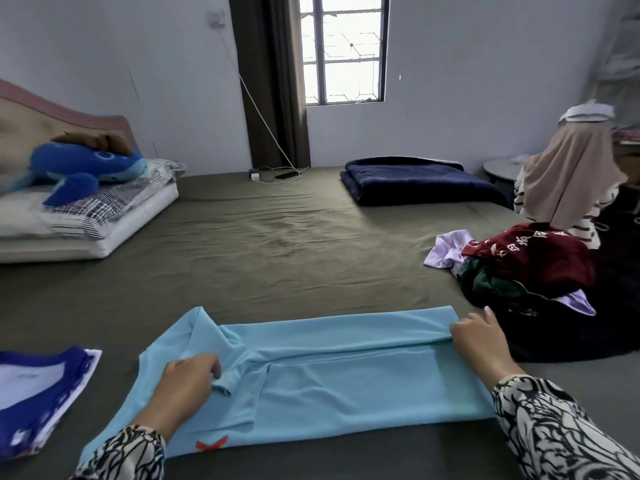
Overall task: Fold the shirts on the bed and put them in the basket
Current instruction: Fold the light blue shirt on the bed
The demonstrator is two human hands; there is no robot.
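One light blue shirt (311, 382), smooth knit, lies flat along the near edge of the bed (277, 244), its sides folded inward, its collar to the left, and a small red mark at its near hem. Left hand (188, 386) pinches the folded sleeve cuff; right hand (481, 337) grips the bunched hem end. Unfolded shirts (519, 268) heaped at right.

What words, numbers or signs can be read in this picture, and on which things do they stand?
Dark red shirt in the pile on the right: white characters run along its top edge, too blurred to read.
Light blue shirt: a small red mark, shaped like an X or a bow, near its front edge; no letters.
Nothing else shows readable text.
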